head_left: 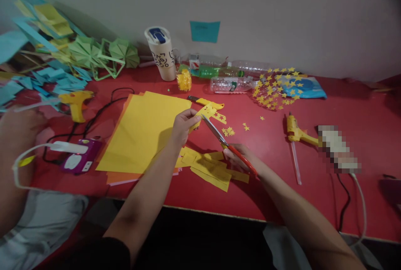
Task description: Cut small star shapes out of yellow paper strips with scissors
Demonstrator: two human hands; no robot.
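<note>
Red fills my feed: a broad, glossy surface (266, 149) bearing flat, rectangular yellow paper sheets (147, 132), seemingly uncut. Loose yellow paper strips (213, 171) look left to do. My right grip (237, 157) is wrapped around red-handled metal scissors (223, 139); my left grip (184, 126) pinches a narrow, star-holed yellow strip (205, 111) at their tips. Small yellow paper stars (229, 131) lie finished, I judge.
</note>
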